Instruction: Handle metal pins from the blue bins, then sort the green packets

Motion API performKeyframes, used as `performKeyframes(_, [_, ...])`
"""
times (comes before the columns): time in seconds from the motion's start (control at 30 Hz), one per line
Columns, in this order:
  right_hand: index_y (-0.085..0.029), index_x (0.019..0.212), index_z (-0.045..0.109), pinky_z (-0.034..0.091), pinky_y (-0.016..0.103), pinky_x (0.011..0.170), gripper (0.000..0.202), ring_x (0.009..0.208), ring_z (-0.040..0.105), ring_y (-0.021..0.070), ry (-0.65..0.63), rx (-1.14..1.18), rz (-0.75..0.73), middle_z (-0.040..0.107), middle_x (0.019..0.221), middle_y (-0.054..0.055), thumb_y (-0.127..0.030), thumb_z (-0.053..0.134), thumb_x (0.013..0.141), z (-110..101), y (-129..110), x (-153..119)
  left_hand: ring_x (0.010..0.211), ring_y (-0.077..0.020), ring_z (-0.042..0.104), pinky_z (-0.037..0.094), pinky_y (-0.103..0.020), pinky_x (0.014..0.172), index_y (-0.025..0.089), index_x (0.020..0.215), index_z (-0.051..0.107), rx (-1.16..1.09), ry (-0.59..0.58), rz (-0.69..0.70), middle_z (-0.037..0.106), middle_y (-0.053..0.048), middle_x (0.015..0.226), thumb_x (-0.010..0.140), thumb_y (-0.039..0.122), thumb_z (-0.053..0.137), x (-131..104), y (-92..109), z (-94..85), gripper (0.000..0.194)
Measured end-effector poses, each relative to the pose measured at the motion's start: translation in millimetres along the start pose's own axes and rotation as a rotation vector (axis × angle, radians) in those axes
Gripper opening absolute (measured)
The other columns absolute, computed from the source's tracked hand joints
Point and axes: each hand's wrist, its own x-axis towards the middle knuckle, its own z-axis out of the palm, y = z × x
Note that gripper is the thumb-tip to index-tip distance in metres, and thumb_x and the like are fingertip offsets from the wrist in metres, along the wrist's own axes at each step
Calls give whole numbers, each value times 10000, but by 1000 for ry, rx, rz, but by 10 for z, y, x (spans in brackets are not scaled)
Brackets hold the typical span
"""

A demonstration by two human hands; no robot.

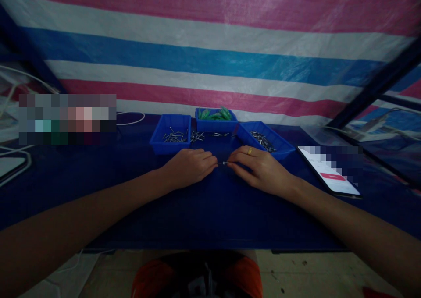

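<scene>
On the worktop, a blue bin of metal pins is set left of centre. A thin metal piece is pinched by the left hand and, at its right end, by the right hand, nearer than a bin of green pieces. A third bin and a lit phone are placed at right.

A thin, slender metallic piece spans the small gap between the fingertips of the left hand and right hand, lying nearly level from side to side. A bright spot shows nearer its right end; its tips are hidden by fingers.
</scene>
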Motion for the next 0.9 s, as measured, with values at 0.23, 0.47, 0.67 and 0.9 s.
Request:
performKeyframes(0.23, [-142, 929, 612, 483, 320, 791, 238, 844, 576, 167, -4, 6, 6, 627, 878, 67, -247, 399, 919, 4, -4, 6, 643, -138, 547, 391, -237, 569, 157, 820, 587, 0, -5, 4, 603, -9, 723, 909, 250, 425, 4, 6, -2, 207])
performKeyframes(0.47, [-134, 914, 616, 484, 312, 779, 235, 828, 579, 167, 9, -9, 3, 628, 864, 71, -243, 408, 916, -1, -8, 9, 645, -134, 549, 385, -242, 568, 156, 834, 592, 12, 1, 3, 597, -7, 722, 913, 249, 415, -2, 1, 5, 215])
performKeyframes(0.67, [-122, 918, 617, 478, 305, 785, 241, 824, 576, 164, 8, -14, 7, 623, 869, 69, -246, 411, 915, -3, 4, -1, 646, -133, 547, 385, -238, 571, 156, 823, 587, 4, -11, 2, 599, -7, 713, 917, 259, 401, -5, 3, 10, 232])
performKeyframes(0.9, [-125, 932, 611, 468, 310, 787, 233, 827, 572, 169, -51, -47, 66, 612, 870, 73, -237, 407, 915, 18, 39, -3, 645, -141, 550, 381, -242, 566, 155, 793, 577, 25, -13, -41, 606, -10, 710, 911, 259, 417, -1, -1, 1, 224])
